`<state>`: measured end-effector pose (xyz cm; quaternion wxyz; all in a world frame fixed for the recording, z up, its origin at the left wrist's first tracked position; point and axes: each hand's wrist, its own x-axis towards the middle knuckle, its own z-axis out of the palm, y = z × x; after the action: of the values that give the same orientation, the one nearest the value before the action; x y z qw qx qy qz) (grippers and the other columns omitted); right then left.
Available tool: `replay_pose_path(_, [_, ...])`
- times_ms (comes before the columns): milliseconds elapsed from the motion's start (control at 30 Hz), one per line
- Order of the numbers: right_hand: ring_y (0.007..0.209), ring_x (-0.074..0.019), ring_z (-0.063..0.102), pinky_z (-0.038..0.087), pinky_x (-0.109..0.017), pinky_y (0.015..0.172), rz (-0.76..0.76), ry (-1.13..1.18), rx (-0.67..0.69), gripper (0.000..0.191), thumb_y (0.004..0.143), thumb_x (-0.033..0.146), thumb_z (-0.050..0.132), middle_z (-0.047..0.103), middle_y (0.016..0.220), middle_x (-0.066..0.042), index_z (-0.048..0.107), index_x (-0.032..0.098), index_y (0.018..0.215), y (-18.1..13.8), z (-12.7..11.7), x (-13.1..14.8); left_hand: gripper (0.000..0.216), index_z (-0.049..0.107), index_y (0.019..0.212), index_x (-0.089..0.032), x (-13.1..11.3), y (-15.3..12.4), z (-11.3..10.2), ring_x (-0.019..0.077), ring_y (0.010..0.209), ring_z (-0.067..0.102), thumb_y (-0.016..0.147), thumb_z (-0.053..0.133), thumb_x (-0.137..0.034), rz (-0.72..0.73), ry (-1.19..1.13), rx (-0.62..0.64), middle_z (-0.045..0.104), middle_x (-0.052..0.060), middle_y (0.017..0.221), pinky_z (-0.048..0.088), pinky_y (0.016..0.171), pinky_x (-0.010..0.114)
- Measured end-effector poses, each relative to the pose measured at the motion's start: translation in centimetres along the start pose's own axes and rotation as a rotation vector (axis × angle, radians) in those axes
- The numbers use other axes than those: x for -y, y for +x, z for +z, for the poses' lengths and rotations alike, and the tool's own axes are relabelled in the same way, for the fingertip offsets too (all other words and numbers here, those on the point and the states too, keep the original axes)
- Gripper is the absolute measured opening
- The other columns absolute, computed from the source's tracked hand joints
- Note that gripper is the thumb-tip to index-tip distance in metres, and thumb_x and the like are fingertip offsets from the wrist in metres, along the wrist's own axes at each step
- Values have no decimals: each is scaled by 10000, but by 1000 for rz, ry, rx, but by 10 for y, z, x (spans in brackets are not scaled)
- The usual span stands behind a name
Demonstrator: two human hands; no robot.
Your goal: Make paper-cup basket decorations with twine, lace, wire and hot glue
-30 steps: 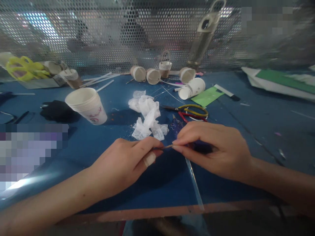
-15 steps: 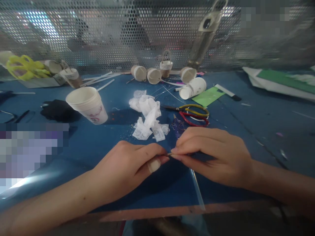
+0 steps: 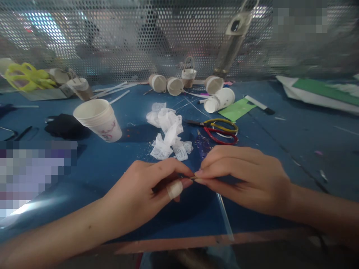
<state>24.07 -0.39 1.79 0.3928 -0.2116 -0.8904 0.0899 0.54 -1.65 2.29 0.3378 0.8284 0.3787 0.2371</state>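
My left hand (image 3: 157, 186) and my right hand (image 3: 244, 177) meet above the front of the blue table, fingertips almost touching. Both pinch a thin brownish strand (image 3: 193, 178), like cord or twine; only a short piece shows between the fingers. A bandage (image 3: 175, 189) wraps my left thumb. Just beyond the hands lies a heap of white lace (image 3: 169, 129). A purple glue gun (image 3: 202, 145) rests behind my right fingers, partly hidden, and a clear glue stick (image 3: 225, 216) sticks out below them. Scissors (image 3: 221, 129) with yellow and red handles lie behind the glue gun.
Stacked paper cups (image 3: 99, 121) stand at left beside a black object (image 3: 66, 126). Small twine-wrapped cups (image 3: 175, 86) line the back against a perforated metal screen (image 3: 120, 41). A green card (image 3: 238, 109) and a white cup (image 3: 220, 100) lie right of centre. The table's edge (image 3: 157, 242) is close in front.
My left index finger has lifted and bent more, opening a gap above the thumb. The strand stays pinched between both hands, and my right hand has barely shifted.
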Motion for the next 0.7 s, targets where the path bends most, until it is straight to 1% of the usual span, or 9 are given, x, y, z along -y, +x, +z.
replay_pose_path(167, [770, -151, 708, 584, -266, 711, -2, 0, 4, 59, 885, 96, 719, 749, 814, -66, 704, 149, 908, 0, 0, 0, 117, 676, 988, -241, 0, 0, 0, 40, 602, 659, 961, 596, -159, -3, -8, -18, 717, -112, 672, 460, 613, 115])
replay_pose_path(333, [757, -145, 709, 591, -267, 700, 14, -6, 5, 81, 895, 107, 710, 750, 817, -47, 698, 182, 923, 0, 1, -1, 123, 680, 990, -234, 1, 0, 0, 61, 622, 673, 964, 580, -166, -2, -18, -1, 734, -98, 702, 473, 617, 145])
replay_pose_path(467, [754, -148, 713, 593, -268, 698, 20, -15, 8, 84, 902, 114, 703, 753, 822, -46, 701, 194, 929, 1, -1, 1, 104, 687, 968, -223, -1, 2, 0, 64, 644, 682, 954, 603, -163, -9, -57, -11, 747, -85, 724, 483, 624, 139])
replay_pose_path(633, [755, -155, 720, 592, -266, 694, 21, -31, -9, 88, 885, 107, 721, 755, 823, -48, 705, 189, 914, 1, -2, 3, 97, 701, 996, -223, -3, 1, 3, 32, 514, 607, 957, 627, -175, 5, -112, -67, 736, -97, 681, 451, 534, 117])
replay_pose_path(700, [749, -156, 722, 597, -268, 687, 21, -30, -11, 82, 888, 116, 719, 756, 824, -46, 705, 194, 910, 1, -2, 3, 100, 708, 1001, -223, -3, 1, 3, 37, 534, 626, 954, 635, -173, 15, -117, -80, 740, -94, 677, 459, 542, 116])
